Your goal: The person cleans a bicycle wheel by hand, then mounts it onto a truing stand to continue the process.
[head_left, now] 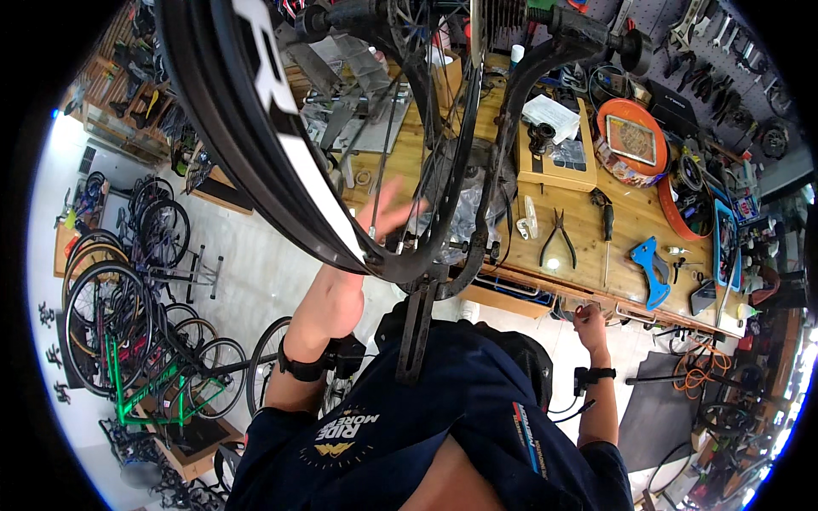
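A black bicycle wheel with white lettering stands upright in a black truing stand before me. My left hand reaches behind the rim by the spokes, partly covered by it. Its fingers are spread and seem to hold nothing. Over at the bench's front edge, by a drawer handle, my right hand is closed with the fingers curled together. What it grips, if anything, is too small to tell. Pliers, a screwdriver and a blue tool lie on the bench beyond that hand.
The wooden bench also carries a cardboard box with papers, a round orange tray and a clear plastic bag. Hand tools hang on a pegboard. Several bicycles stand at left, including a green frame.
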`<state>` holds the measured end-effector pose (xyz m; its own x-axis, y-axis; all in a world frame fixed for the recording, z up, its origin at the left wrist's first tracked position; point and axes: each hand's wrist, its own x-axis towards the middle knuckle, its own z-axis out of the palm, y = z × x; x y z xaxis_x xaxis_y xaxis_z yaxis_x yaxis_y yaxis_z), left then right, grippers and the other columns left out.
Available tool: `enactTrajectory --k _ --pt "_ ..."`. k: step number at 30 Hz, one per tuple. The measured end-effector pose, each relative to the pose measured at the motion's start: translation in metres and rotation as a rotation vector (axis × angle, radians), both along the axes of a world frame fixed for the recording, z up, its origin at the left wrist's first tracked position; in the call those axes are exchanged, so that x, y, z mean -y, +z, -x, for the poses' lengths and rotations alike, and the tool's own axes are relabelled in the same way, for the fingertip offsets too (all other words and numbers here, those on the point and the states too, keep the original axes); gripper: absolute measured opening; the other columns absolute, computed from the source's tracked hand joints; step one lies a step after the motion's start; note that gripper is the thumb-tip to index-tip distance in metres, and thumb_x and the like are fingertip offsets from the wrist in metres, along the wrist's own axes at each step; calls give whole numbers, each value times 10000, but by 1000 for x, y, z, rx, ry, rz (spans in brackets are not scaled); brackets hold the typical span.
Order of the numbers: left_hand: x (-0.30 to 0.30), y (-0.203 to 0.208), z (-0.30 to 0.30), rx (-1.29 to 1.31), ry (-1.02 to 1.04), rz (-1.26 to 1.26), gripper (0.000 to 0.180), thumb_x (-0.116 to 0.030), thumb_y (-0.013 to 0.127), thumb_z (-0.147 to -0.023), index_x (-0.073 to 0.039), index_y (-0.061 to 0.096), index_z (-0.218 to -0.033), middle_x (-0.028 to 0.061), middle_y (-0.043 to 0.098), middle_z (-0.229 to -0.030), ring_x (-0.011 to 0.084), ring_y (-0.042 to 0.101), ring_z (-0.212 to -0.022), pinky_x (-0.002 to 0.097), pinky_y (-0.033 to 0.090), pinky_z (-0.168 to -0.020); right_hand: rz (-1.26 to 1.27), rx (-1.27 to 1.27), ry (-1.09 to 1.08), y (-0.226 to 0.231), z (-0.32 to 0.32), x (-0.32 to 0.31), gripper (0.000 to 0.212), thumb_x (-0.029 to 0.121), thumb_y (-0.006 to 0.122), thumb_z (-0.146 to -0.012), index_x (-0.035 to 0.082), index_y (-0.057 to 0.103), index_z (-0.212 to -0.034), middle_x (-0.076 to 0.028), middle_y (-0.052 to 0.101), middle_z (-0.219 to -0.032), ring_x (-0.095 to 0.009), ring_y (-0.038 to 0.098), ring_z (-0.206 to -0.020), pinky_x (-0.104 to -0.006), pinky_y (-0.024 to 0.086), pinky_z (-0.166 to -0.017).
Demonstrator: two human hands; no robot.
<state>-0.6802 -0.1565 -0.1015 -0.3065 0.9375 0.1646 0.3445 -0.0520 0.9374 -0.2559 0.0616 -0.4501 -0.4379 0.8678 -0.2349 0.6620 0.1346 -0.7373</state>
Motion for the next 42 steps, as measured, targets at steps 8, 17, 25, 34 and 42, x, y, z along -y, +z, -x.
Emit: enactTrajectory --k 8,17,25,34,42 --pt "4 22 -8 402 -139 -360 987 -798 193 -879 27 351 -1397 235 608 -1213 326 569 -1174 433 417 -1006 31 61 -33 -13 -4 -4 233 134 713 -777 -51 607 -869 -191 672 -785 -300 682 -732 -368 524 -662" --pt "1 9 -8 116 35 -25 806 -619 302 -977 47 358 -1429 205 517 -1364 268 493 -1274 395 332 -1078 84 43 -33 -13 -4 0 195 109 690 -778 -42 607 -867 -162 669 -759 -248 672 -652 -343 523 -613" --pt "10 14 4 243 -90 -479 757 -604 285 -985 38 433 -1358 205 525 -1351 309 524 -1235 430 365 -1047 43 21 -13 -2 -6 9 197 110 674 -822 -63 582 -843 -139 657 -735 -190 653 -578 -314 518 -532" --pt "-6 -12 3 55 51 -141 545 -281 362 -1046 5 250 -1496 161 324 -1531 300 341 -1403 436 250 -1148 4 52 22 -34 -30 9 192 58 685 -793 -58 569 -893 -141 658 -736 -206 661 -580 -316 526 -521" --pt "-11 -15 5 73 21 -117 667 -427 350 -1035 17 200 -1510 193 307 -1530 309 328 -1412 431 232 -1164 -8 80 5 -40 -40 12 191 54 693 -781 -52 549 -849 -135 647 -726 -204 662 -588 -317 526 -512"
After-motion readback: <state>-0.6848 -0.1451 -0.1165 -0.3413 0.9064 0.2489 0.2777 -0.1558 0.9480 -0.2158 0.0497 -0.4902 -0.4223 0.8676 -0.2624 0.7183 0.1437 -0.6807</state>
